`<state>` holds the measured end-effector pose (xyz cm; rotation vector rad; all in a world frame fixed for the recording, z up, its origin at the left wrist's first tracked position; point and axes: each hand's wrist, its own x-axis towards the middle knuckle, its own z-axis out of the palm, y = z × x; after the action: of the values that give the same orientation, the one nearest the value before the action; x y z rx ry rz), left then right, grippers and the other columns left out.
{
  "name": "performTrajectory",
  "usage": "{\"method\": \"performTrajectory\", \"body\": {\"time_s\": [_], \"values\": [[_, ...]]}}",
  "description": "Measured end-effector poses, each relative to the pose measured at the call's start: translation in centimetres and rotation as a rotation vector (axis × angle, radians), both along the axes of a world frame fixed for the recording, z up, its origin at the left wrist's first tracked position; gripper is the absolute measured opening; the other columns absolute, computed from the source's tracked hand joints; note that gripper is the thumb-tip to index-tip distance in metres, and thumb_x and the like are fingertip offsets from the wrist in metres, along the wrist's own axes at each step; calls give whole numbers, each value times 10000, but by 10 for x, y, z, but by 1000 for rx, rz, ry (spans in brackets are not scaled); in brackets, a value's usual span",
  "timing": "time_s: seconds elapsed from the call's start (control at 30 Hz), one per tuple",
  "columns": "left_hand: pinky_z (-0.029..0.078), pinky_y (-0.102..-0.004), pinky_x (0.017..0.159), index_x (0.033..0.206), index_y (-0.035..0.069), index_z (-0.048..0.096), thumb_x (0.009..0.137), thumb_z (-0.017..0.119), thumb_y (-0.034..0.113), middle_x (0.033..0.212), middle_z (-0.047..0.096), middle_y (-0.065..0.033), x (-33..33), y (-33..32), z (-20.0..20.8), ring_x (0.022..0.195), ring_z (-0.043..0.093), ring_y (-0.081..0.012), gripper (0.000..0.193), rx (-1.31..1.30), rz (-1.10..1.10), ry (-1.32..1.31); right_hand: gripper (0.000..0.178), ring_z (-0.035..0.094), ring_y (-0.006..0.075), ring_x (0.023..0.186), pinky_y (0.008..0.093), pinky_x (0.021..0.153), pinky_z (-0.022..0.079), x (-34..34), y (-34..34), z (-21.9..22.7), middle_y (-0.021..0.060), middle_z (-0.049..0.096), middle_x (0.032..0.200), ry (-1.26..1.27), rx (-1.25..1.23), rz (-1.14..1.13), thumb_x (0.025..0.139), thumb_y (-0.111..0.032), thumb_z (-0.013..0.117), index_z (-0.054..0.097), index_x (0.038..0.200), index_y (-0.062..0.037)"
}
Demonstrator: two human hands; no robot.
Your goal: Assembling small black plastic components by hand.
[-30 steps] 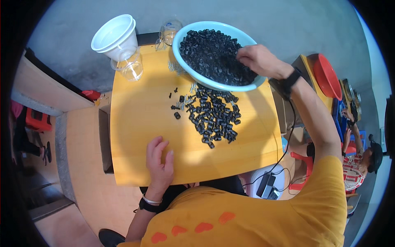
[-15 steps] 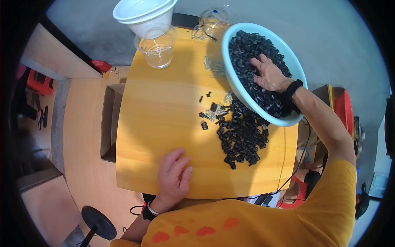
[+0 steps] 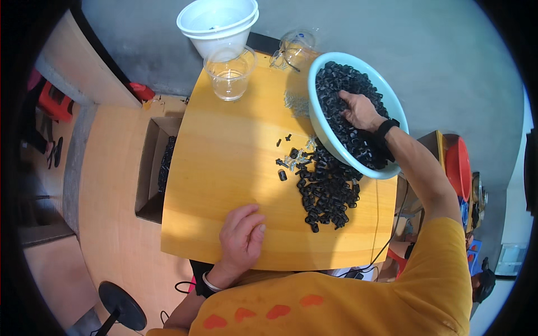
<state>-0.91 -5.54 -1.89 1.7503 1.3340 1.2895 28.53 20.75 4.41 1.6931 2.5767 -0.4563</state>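
Head — two hands (image 3: 242,238) (image 3: 361,113), one basin (image 3: 388,94)

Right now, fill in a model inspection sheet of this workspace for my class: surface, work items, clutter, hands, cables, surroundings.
Surface: yellow table, partly shadowed.
Work items: black parts inside a pale blue basin; loose black pile beside it; small silvery pieces left of the basin.
Clutter: stacked white tubs and clear cup near the far-left corner.
Hands: right hand among the basin's parts, grip unclear; left hand near the front edge, nothing seen in it.
Cables: black cable near the table's right side.
Surroundings: open cardboard box left; red basin right.
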Motion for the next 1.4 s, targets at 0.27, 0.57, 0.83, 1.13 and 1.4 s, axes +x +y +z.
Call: {"method": "performTrajectory", "body": {"time_s": [0.27,0.57,0.83,1.13,1.4], "values": [[460,-345,699,877,8,587,782,569,61,946,587,-151,5,-1,-3,822,561,-294,110,5,30,-94,254,562,333,810,401,712,428,7,-9,40,193,580,797,82,62,-95,806,-234,618,552,937,-25],[455,-306,751,893,-16,582,813,537,48,967,577,-148,4,-2,-6,867,567,-252,112,37,19,-81,221,429,73,443,217,369,319,9,-17,69,9,516,664,520,-220,-615,837,-270,612,563,934,-77],[465,-341,708,865,2,581,777,551,25,909,587,-152,6,-5,-5,817,569,-298,96,47,41,-175,187,442,39,464,161,326,282,1,-54,104,-5,520,710,812,-366,-597,877,-267,563,509,955,-106],[456,-348,737,877,1,562,768,555,9,897,572,-144,4,-5,-14,834,559,-304,110,133,-1,-157,148,455,60,468,155,310,267,-26,-150,112,12,526,721,1079,-554,-456,898,-256,529,516,921,-110],[398,-381,876,1069,-15,503,736,628,54,1090,499,-187,15,-25,6,1014,488,-342,363,105,7,122,132,465,29,434,154,306,261,-73,-219,44,-3,548,664,1080,-677,-541,852,-223,600,526,860,-114]]}}
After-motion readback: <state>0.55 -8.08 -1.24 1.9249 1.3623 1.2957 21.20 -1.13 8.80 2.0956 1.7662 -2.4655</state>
